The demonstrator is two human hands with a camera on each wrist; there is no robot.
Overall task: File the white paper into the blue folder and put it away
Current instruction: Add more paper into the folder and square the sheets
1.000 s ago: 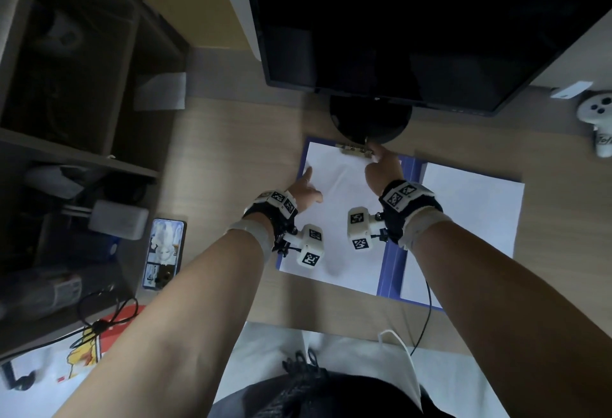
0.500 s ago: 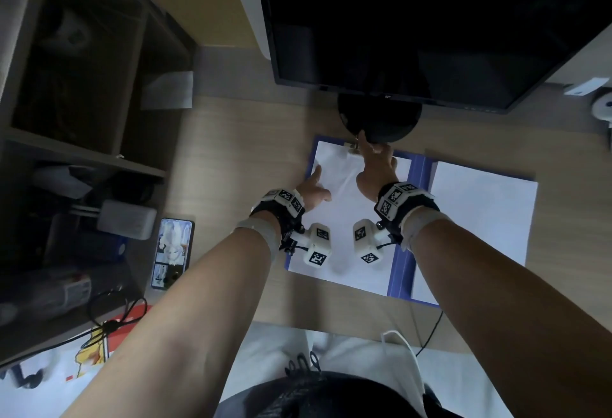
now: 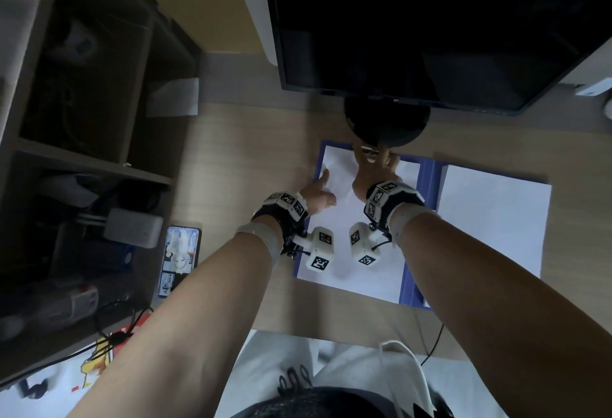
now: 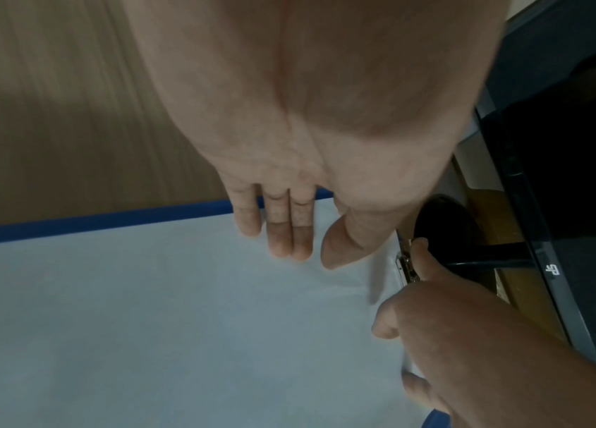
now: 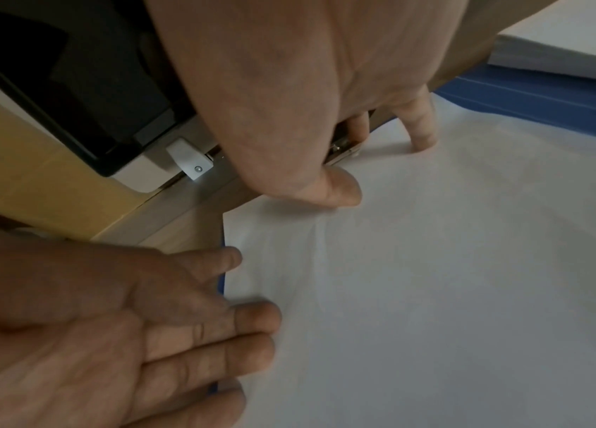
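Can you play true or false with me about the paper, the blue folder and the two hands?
1. The blue folder lies open on the desk. True.
2. The right hand is at the metal clip. True.
3. The left hand holds the phone. False: it rests flat on the white paper.
4. The monitor is lit. False: its screen is dark.
5. A second white stack lies on the folder's right half. True.

dim indoor light | edges bent — wide-angle | wrist views soft — motion blur
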